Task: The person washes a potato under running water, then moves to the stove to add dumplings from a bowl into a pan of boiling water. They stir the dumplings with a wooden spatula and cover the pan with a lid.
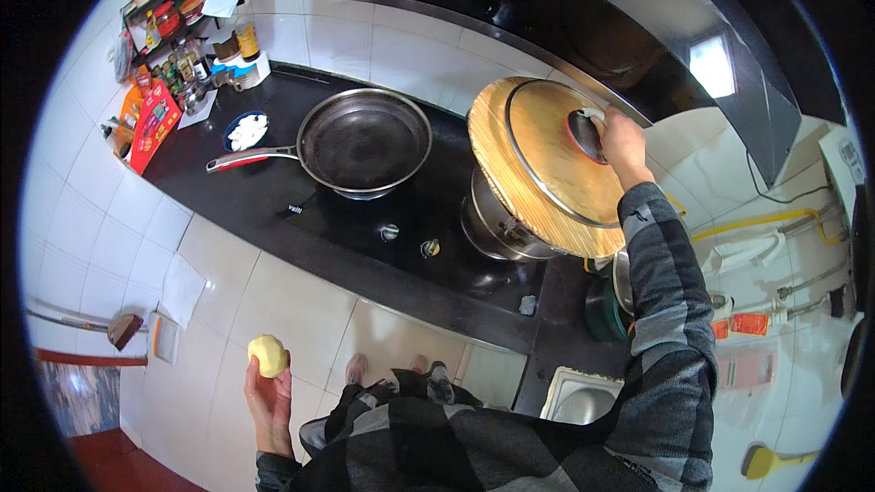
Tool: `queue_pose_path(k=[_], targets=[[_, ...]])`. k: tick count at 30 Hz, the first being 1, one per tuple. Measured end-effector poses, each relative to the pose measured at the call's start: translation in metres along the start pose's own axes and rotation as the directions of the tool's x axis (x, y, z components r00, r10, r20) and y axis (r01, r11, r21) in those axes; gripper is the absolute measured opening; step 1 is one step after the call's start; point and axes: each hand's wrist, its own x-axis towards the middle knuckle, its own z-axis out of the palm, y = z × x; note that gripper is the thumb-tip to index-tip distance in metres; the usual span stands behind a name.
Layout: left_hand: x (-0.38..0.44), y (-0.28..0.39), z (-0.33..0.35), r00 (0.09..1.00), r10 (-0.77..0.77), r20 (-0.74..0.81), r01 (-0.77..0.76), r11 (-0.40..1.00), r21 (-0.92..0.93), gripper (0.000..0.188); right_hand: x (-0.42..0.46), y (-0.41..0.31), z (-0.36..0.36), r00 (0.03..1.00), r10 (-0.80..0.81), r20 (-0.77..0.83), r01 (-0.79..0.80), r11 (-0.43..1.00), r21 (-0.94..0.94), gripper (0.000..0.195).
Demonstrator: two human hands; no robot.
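Note:
My left hand point(270, 393) holds a peeled potato point(267, 356) by its lower part, out over the floor in front of the counter. At the right of the stove, my right hand point(621, 140) grips the black knob point(586, 137) of a round glass lid point(547, 130); something small and white shows at the fingers. Beneath the lid is a broad round wooden cover point(493, 143), which overhangs a stainless steel pot point(489, 229). Whether the lid touches the cover cannot be told. To the left, a frying pan point(366, 140) stands on the stove, its handle pointing left.
A small blue bowl point(247, 131) with white pieces stands beside the pan handle. Seasoning bottles and jars point(188, 65) fill the left corner. The range hood point(492, 7) hangs over the stove. Stove knobs point(389, 232) face the front edge. A sink point(581, 400) lies at lower right.

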Motion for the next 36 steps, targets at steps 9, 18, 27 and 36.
queue_pose_path(k=[9,18,27,36], targets=[[0.003,0.004,-0.001,0.999,0.037,-0.006,-0.037,0.999,-0.027,0.041,0.005,0.005,0.027,1.000,-0.014,0.016,0.013,0.999,0.039,0.042],[0.018,-0.002,0.012,0.999,-0.028,0.022,0.027,0.996,0.082,0.048,0.005,0.015,0.024,0.999,-0.011,0.033,0.006,0.990,0.138,0.057],[0.003,0.032,-0.012,1.000,-0.010,-0.015,0.011,0.999,0.045,0.050,-0.046,-0.063,-0.051,0.956,-0.163,-0.244,0.170,0.985,0.007,0.037],[0.076,0.143,-0.039,0.967,-0.039,0.254,0.017,0.996,0.086,0.048,-0.169,-0.254,-0.040,0.966,-0.085,0.243,-0.157,0.554,0.818,0.015]])
